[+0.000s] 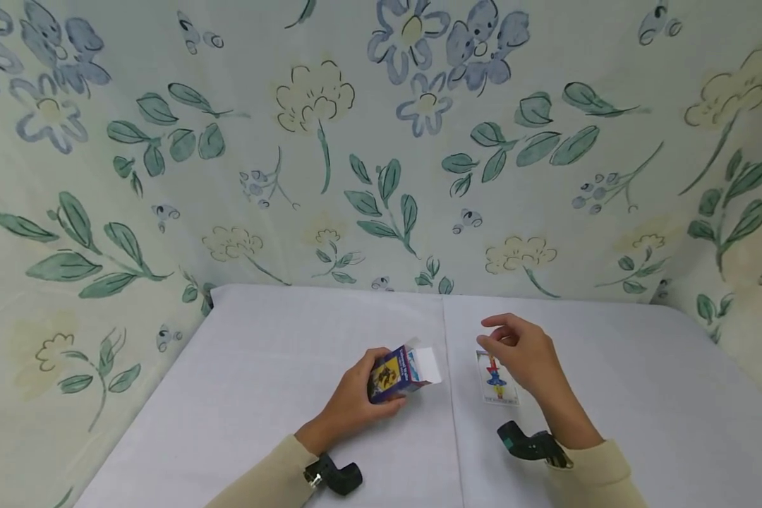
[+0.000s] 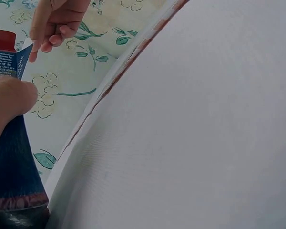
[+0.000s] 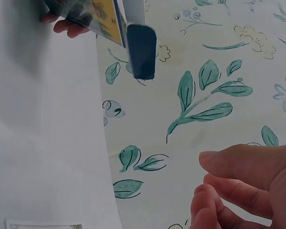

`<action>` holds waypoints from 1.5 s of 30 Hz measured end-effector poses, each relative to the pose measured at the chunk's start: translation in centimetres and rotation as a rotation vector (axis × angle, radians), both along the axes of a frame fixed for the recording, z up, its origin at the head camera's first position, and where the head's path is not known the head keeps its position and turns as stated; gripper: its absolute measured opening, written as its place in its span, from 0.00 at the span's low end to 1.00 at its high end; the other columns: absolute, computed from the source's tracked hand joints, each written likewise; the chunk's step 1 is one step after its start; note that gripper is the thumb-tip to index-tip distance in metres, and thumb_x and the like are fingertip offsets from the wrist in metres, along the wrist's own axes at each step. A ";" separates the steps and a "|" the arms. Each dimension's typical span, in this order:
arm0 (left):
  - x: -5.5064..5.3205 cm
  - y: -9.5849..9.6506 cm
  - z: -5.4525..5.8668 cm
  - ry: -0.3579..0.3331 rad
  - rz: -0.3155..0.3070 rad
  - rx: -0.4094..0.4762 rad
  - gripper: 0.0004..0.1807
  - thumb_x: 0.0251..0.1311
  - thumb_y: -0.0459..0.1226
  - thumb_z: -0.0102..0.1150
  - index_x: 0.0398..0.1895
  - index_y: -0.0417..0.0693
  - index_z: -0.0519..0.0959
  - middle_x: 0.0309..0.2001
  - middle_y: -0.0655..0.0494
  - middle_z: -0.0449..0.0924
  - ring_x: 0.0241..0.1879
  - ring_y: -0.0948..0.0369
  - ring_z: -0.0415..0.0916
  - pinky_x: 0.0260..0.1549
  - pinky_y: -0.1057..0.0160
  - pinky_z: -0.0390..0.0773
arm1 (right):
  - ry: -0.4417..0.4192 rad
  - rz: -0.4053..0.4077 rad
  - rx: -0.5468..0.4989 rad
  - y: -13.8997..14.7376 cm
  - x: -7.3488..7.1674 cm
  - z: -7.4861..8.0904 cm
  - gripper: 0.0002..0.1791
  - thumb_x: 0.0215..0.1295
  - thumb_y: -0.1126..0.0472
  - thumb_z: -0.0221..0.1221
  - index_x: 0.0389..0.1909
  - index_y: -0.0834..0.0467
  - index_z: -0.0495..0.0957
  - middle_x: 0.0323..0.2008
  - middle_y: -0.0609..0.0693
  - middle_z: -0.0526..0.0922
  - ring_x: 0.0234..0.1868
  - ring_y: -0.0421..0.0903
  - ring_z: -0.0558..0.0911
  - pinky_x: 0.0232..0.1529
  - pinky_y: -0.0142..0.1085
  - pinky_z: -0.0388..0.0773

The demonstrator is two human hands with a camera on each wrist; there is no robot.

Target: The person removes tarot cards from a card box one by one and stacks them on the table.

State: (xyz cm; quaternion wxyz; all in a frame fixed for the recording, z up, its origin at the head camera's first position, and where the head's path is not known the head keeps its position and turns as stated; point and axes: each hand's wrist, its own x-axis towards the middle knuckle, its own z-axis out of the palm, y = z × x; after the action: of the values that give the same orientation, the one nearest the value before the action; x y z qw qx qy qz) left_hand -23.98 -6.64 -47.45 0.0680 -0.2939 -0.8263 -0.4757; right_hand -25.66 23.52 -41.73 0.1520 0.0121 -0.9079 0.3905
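My left hand (image 1: 348, 403) grips a blue and yellow tarot card box (image 1: 386, 378), thumb on one side and fingers on the other. The box tilts to the right, with its white end flap (image 1: 427, 365) raised and a light blue patch showing at the mouth. To its right, a tarot card (image 1: 497, 386) with a red and blue figure lies face up on the table. My right hand (image 1: 528, 354) hovers over the card's upper end, its fingers loosely bent and nothing between them. In the right wrist view, the box's dark blue flap (image 3: 142, 51) hangs out from its end.
A white cloth (image 1: 279, 346) covers the table, with a crease running front to back between the box and the card. Behind and at both sides hangs a floral curtain (image 1: 381, 127). Each wrist carries a small black camera, such as the left one (image 1: 339, 476).
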 end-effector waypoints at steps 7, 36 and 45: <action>0.1 0.0 -0.3 0.005 0.003 0.012 0.40 0.50 0.51 0.71 0.65 0.57 0.62 0.53 0.63 0.72 0.48 0.65 0.71 0.47 0.64 0.74 | -0.023 0.060 -0.031 -3.2 3.0 4.3 0.17 0.61 0.55 0.65 0.48 0.58 0.80 0.31 0.52 0.79 0.33 0.48 0.77 0.28 0.33 0.77; 0.2 0.0 -0.4 0.018 -0.024 -0.012 0.39 0.52 0.51 0.70 0.64 0.58 0.61 0.54 0.61 0.72 0.48 0.64 0.71 0.48 0.64 0.74 | -0.102 0.149 -0.041 -8.1 4.8 3.9 0.13 0.55 0.60 0.69 0.43 0.53 0.82 0.27 0.44 0.78 0.31 0.42 0.77 0.28 0.31 0.77; 0.0 0.2 -0.1 0.016 -0.024 -0.010 0.39 0.51 0.49 0.71 0.64 0.58 0.61 0.54 0.61 0.72 0.48 0.64 0.71 0.48 0.64 0.74 | -0.049 0.168 -0.021 -8.4 5.1 4.5 0.13 0.55 0.61 0.69 0.42 0.53 0.82 0.27 0.42 0.79 0.31 0.40 0.78 0.31 0.31 0.77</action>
State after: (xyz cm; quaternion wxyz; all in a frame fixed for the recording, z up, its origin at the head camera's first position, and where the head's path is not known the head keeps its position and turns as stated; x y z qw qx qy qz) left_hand -23.93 -6.46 -47.58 0.0674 -0.3078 -0.8245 -0.4701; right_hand -20.58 15.09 -37.24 0.0967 0.0773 -0.9030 0.4114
